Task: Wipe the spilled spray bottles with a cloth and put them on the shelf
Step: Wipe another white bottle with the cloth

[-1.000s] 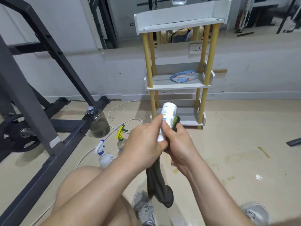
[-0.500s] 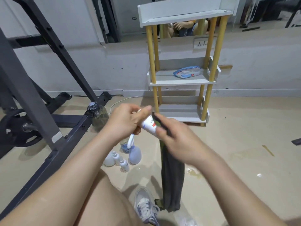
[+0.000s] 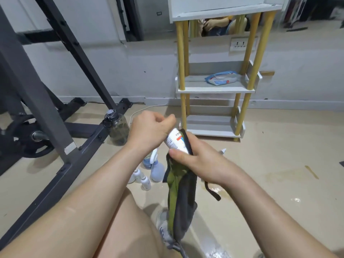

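Observation:
A small white spray bottle (image 3: 176,141) with printed text lies tilted between my hands at mid-frame. My left hand (image 3: 149,130) grips its upper end. My right hand (image 3: 191,157) holds a dark grey and green cloth (image 3: 179,198) wrapped against the bottle's lower side, and the rest of the cloth hangs down toward my shoe. Several more spray bottles (image 3: 149,170) stand on the floor just below my left wrist. The white shelf (image 3: 216,90) with yellow posts stands against the wall straight ahead, beyond my hands.
A blue-and-white wipes packet (image 3: 222,78) lies on the middle shelf. A dark gym rack frame (image 3: 55,116) fills the left side, with a large clear water jug (image 3: 118,130) at its foot. Wet patches (image 3: 221,191) mark the beige floor to the right.
The bottle went from upright to tilted, bottom toward the right. The cloth has shifted along it in my right hand. My view has moved closer to the shelf.

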